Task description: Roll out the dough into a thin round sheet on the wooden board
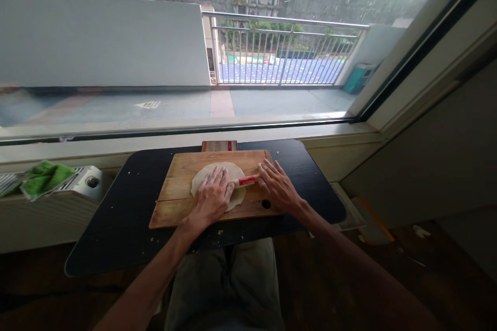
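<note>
A round of dough (217,171) lies flat on a wooden board (176,201), a little past the board's centre towards 12 o'clock. The board sits on a dark tabletop (128,217) under a wide window.

Both hands are spread flat, palms down, on a rolling pin (247,181) that lies across the dough from 9 to 3 o'clock. Only its red-banded end shows, between the hands. The left hand (212,196) covers the near half of the dough, fingers pointing to 12 o'clock. The right hand (276,186) rests at 3 o'clock from the dough, over the pin's far end and the bare board. Neither hand is closed round anything; the fingers are open and pressing down.

The step in hand looks like rolling the dough out thin. The sheet is already wide and fairly even, so the work seems well along. The next stroke would call for even pressure from both palms and a straight push towards 12 o'clock, with care that the edge at 3 o'clock does not thin out or stick to the pin.

A hole (266,204) pierces the board at its 4 o'clock corner. A small box (219,145) stands at 12 o'clock, just behind the board. Crumbs dot the tabletop. Well away at 9 o'clock a green cloth (44,177) lies on a white heater (83,181).
</note>
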{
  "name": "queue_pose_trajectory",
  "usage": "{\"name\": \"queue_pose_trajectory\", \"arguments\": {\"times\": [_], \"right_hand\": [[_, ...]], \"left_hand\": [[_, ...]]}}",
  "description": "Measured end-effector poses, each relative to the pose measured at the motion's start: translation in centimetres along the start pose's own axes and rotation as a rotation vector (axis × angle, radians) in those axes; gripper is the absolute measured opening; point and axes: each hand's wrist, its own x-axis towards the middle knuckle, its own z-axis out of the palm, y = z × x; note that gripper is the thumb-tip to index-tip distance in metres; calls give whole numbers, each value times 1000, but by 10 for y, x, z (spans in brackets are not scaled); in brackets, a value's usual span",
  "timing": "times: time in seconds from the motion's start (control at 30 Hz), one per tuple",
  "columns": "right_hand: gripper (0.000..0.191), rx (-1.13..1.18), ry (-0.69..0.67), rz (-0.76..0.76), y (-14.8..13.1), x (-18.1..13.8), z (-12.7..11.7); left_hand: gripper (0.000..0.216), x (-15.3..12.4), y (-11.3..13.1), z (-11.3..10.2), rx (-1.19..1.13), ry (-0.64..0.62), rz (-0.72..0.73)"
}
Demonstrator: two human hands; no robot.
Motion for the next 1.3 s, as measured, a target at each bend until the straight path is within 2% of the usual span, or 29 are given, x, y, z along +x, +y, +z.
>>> {"name": "queue_pose_trajectory", "arguments": {"times": [0.17,0.37,0.6,0.83,1.03,1.1,1.17,1.3], "right_hand": [[58,7,29,23,-16,-30,-5],[58,8,70,38,-40,-62,-7],[62,77,117,37,-75,-93,-7],[76,172,135,-76,-118,-117,-1],[99,309,132,-111,-166,-113,11],[101,343,140,-129,-180,-107,17],[96,366,138,-165,-192,-97,22],[71,368,86,-301,-210,-68,26]], "left_hand": [[64,-9,-4,-7,-34,-43,75],[62,-7,-8,-10,-36,-128,54],[64,7,-8,-8,-28,-119,-7],[68,29,-11,-1,-8,-141,2],[68,56,-19,1,17,-213,133],[68,63,-22,3,22,-228,152],[69,67,-26,5,29,-229,161],[71,71,-30,7,47,-235,190]]}}
